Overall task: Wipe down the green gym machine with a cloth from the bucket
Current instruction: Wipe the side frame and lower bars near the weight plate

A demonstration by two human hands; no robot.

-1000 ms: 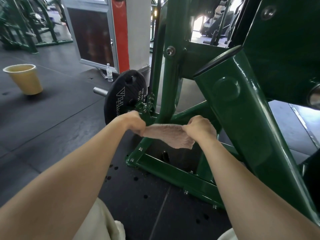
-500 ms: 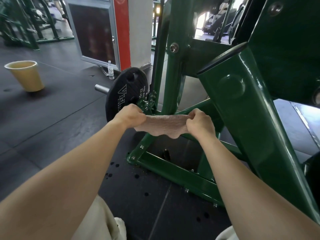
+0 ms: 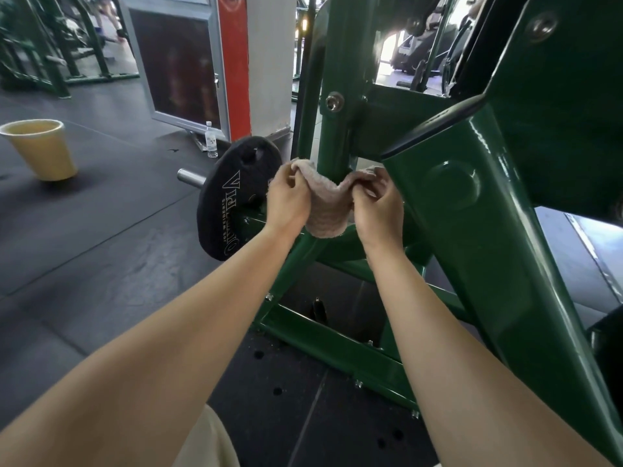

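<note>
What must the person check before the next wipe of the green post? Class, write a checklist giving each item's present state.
1. Left hand pinches one end of the cloth: ok.
2. Right hand pinches the other end: ok.
3. The cloth is spread flat: not ok, it sags bunched between the hands.
4. The cloth touches the upright post: cannot tell; it hangs in front.
5. Bucket upright on the floor: ok, off to the left.

Machine (image 3: 488, 247) top, rt side off-frame
</note>
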